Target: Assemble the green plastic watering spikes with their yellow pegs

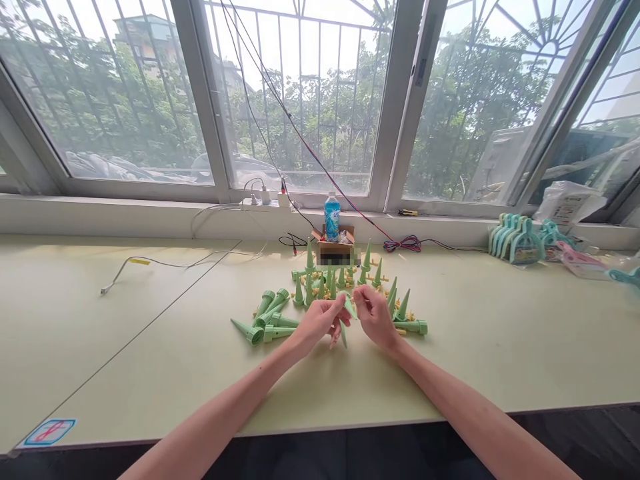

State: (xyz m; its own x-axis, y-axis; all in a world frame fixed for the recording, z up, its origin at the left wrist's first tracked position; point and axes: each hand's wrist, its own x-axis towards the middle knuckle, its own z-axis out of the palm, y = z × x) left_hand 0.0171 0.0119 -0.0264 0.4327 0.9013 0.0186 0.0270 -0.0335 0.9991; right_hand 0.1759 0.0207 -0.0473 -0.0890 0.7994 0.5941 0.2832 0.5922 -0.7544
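My left hand (320,321) pinches a green plastic watering spike (350,307) between thumb and fingers, its tip pointing down and right. A second green spike (343,335) shows just below the same hand; whether the fingers touch it I cannot tell. Close by on the right, my right hand (375,316) has its fingers pressed together, and what they hold, if anything, is hidden. Behind both hands, several green spikes (299,292) stand upright among small yellow valve pieces (384,279). To the left lie several loose spikes (249,331) with wide ribbed ends, and another spike (413,327) lies at right.
A small cardboard box (336,253) and a bottle of blue liquid (331,217) are at the back by the sill. Coiled red-black wire (403,243) lies beside them. Pastel plastic hangers (517,239) sit far right. A white cable (165,263) crosses the table (190,373) at left.
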